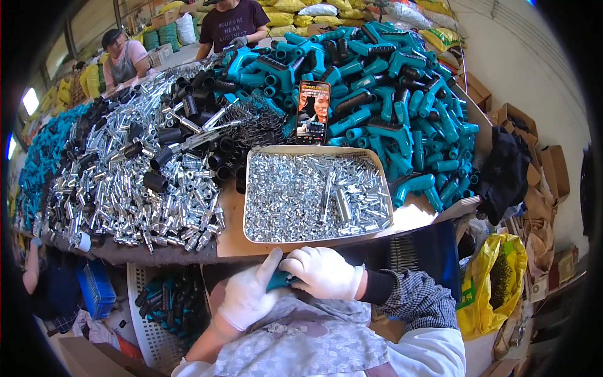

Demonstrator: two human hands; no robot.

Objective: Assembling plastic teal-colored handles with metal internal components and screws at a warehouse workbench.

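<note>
Holding one teal handle (278,281) low above the apron (301,342), mostly covered: gripped in left hand (248,295) with fingers curled, one extended, and in right hand (323,273) with fingers bent inward over its end. Seemingly mid-work; cannot tell extent of fitting. Apparently yet to handle: heaped teal pieces (402,135), loose metal parts (282,188) in tray (314,150). Possibly done: black-and-teal pieces (168,301) in white crate (137,320); cannot confirm.

A phone (312,113), screen lit, stood at twelve o'clock; black cloth (504,169) hung at three, a yellow sack (480,298) gaped at four, and a blue crate (97,289) sat at eight. A person in pink (125,61) was at ten, a dark-shirted co-worker (231,25) at eleven.
</note>
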